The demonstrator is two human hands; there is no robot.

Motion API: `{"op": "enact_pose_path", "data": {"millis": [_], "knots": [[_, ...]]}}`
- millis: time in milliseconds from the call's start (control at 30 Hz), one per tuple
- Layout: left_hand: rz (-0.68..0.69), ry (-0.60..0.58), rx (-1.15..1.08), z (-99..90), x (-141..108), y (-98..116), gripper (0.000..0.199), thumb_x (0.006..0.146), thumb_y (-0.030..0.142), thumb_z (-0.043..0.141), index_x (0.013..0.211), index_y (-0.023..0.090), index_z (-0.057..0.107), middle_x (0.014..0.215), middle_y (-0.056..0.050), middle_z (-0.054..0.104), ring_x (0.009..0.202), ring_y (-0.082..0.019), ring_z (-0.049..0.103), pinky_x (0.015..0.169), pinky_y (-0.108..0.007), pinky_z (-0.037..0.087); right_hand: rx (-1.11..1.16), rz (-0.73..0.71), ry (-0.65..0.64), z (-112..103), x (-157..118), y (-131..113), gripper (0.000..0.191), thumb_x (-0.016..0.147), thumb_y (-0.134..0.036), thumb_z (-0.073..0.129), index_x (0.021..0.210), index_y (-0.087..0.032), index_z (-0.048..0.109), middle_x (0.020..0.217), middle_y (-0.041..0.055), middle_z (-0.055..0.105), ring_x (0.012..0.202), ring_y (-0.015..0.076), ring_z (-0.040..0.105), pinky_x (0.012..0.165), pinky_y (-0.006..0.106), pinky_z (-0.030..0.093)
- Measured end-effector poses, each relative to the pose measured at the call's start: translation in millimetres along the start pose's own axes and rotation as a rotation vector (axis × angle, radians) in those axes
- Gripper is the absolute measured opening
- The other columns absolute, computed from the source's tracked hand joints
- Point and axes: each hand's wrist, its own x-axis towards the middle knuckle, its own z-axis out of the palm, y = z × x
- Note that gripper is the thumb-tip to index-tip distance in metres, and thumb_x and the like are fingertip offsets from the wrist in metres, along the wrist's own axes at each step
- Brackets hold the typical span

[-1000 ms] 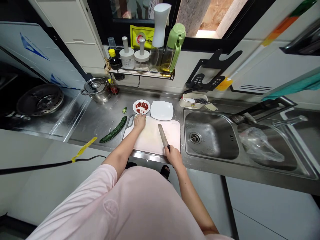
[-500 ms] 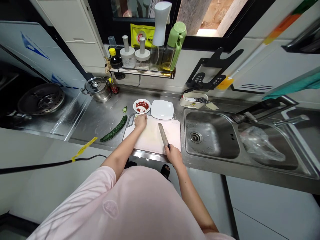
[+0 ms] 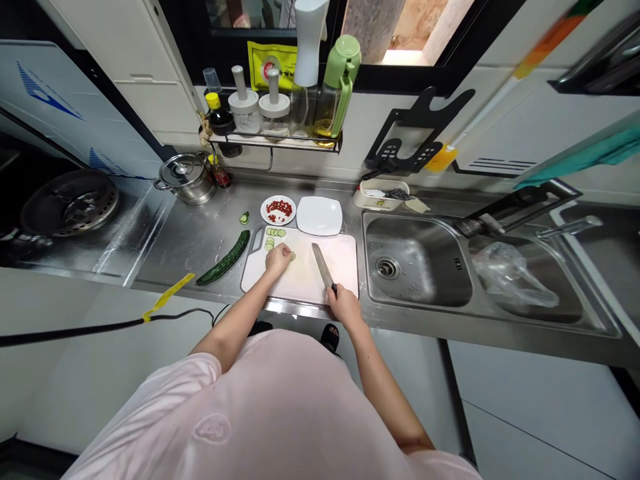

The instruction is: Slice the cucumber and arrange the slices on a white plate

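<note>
My right hand (image 3: 345, 305) is wrapped round the handle of a knife (image 3: 323, 267), its blade angled up and to the left over the white cutting board (image 3: 305, 287). My left hand (image 3: 279, 260) is over the board's left half, fingers curled together at a pale green cucumber slice (image 3: 293, 256). Several more cucumber slices (image 3: 275, 233) lie in short rows at the board's upper left. Left of the board rests a long cucumber (image 3: 223, 259), with a small cut end piece (image 3: 244, 218) above it.
Behind the board stand a plate of chopped red pieces (image 3: 270, 222) and a white square plate (image 3: 319, 215). A sink (image 3: 420, 267) is to the right. At the left are a lidded pot (image 3: 187, 179) and a frying pan (image 3: 70, 200). A seasoning shelf (image 3: 280, 141) hangs above.
My left hand has moved back towards me from the board's upper left, uncovering the rows of cucumber slices. My right hand still holds the knife. The view has shifted slightly.
</note>
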Motion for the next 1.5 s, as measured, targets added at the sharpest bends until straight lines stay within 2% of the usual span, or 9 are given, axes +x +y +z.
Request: {"op": "enact_pose_path", "data": {"millis": [233,500,833,1200,1500], "knots": [[0.065,0.021,0.05,8.0,-3,-7,0.013,0.078,0.03,0.058,0.089,0.024,0.061,0.079,0.0,0.067,0.077,-0.015,0.06,0.069,-0.025,0.039,-0.025,0.014,-0.013,-2,-1,-2,0.043,0.096,-0.045,0.027,0.109,-0.016,0.056,0.099,0.0134,0.066,0.094,0.0229,0.061,0.076,0.029,0.039],[0.186,0.124,0.02,11.5,1,-22,0.012,0.082,0.027,0.053,0.089,0.02,0.061,0.088,-0.003,0.065,0.082,-0.015,0.058,0.075,-0.025,0.042,-0.052,-0.008,0.0,-3,-5,-1,0.044,0.096,-0.047,0.026,0.112,-0.017,0.054,0.098,0.0121,0.066,0.094,0.0223,0.061,0.076,0.029,0.038],[0.126,0.089,0.032,10.6,7,-22,0.014,0.079,0.025,0.056,0.09,0.02,0.062,0.091,-0.004,0.065,0.087,-0.016,0.058,0.077,-0.025,0.043,-0.087,-0.125,-0.027,-4,-28,-15,0.043,0.096,-0.049,0.027,0.108,-0.019,0.056,0.095,0.0101,0.067,0.089,0.0214,0.062,0.071,0.027,0.036],[0.112,0.087,0.035,9.5,9,-20,0.012,0.076,0.024,0.059,0.087,0.02,0.063,0.084,-0.003,0.065,0.085,-0.016,0.058,0.075,-0.026,0.042,-0.093,-0.147,-0.056,0,-29,-19,0.041,0.096,-0.047,0.028,0.108,-0.019,0.056,0.096,0.0101,0.067,0.09,0.0209,0.062,0.073,0.027,0.036],[0.082,0.042,0.046,5.4,7,-17,0.013,0.08,0.023,0.055,0.09,0.021,0.063,0.089,-0.004,0.066,0.088,-0.016,0.059,0.077,-0.026,0.043,-0.116,-0.15,-0.062,-3,-33,-24,0.035,0.096,-0.041,0.029,0.106,-0.018,0.054,0.094,0.0106,0.067,0.088,0.0224,0.063,0.072,0.028,0.038]]}}
